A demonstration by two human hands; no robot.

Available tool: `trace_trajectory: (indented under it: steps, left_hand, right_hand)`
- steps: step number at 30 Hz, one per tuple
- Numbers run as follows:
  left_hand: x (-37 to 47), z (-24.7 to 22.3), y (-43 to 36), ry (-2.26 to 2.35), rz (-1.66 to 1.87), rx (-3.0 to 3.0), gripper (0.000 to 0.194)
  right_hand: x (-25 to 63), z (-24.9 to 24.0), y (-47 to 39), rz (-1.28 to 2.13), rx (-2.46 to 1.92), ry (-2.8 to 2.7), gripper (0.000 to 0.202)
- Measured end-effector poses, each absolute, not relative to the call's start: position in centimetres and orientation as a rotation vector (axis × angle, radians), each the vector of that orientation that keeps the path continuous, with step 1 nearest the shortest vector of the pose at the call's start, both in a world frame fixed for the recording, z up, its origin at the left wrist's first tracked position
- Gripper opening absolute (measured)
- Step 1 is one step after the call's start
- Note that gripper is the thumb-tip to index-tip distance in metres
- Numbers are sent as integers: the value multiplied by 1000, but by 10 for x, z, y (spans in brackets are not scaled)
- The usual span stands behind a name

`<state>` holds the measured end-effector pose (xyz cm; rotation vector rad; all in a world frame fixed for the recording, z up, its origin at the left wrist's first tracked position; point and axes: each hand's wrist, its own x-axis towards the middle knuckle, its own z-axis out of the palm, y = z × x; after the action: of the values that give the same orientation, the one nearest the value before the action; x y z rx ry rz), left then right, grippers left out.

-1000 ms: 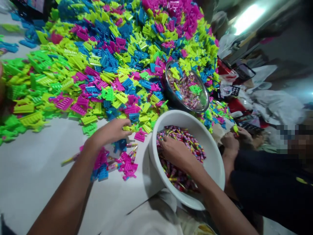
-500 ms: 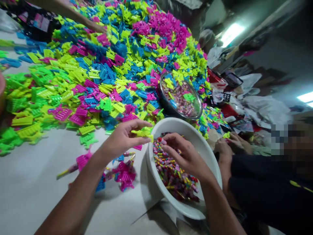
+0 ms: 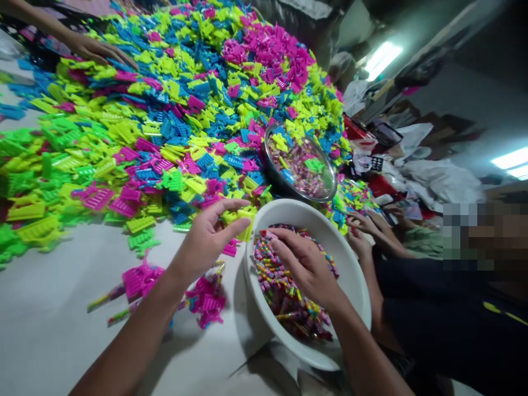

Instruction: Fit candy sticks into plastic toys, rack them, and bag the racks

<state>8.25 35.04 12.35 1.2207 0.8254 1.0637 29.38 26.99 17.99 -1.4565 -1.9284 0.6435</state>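
Observation:
My left hand (image 3: 206, 236) is closed on a yellow plastic toy piece (image 3: 246, 224), by the left rim of a white basin (image 3: 355, 264). Over the basin, my right hand (image 3: 307, 267) pinches a small candy tube (image 3: 267, 234) with a red end. Many small, colourful candy tubes (image 3: 295, 308) fill the basin's bottom. Left of it, pink toy pieces with candy tubes in them lie on the white table: one pink piece (image 3: 138, 281) beside my left forearm and another pink piece (image 3: 209, 302) nearer the basin.
A big heap of yellow, blue, pink and green toy pieces (image 3: 177, 126) covers the back of the table. A metal bowl (image 3: 268, 157) of candy tubes stands behind the basin. Another person's hand (image 3: 97, 48) rests on the heap at upper left; a co-worker's hands (image 3: 367, 228) are at right.
My right hand has lifted slightly left, and a red-ended candy tube now shows at its fingertips. My left hand has turned the yellow piece more upright. At upper left, another person's hand has come over the heap.

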Motion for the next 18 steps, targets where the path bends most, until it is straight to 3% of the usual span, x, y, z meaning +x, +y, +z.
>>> trace_trajectory:
  steps: [13,18]
  left_hand:
    - [105,126,330,803,1090,1383,22]
    - [106,122,331,726,1170,1452,17]
  right_hand:
    - [285,159,270,312,-1456,-2036,35]
    - [290,161,270,375,-1544,-2041,39]
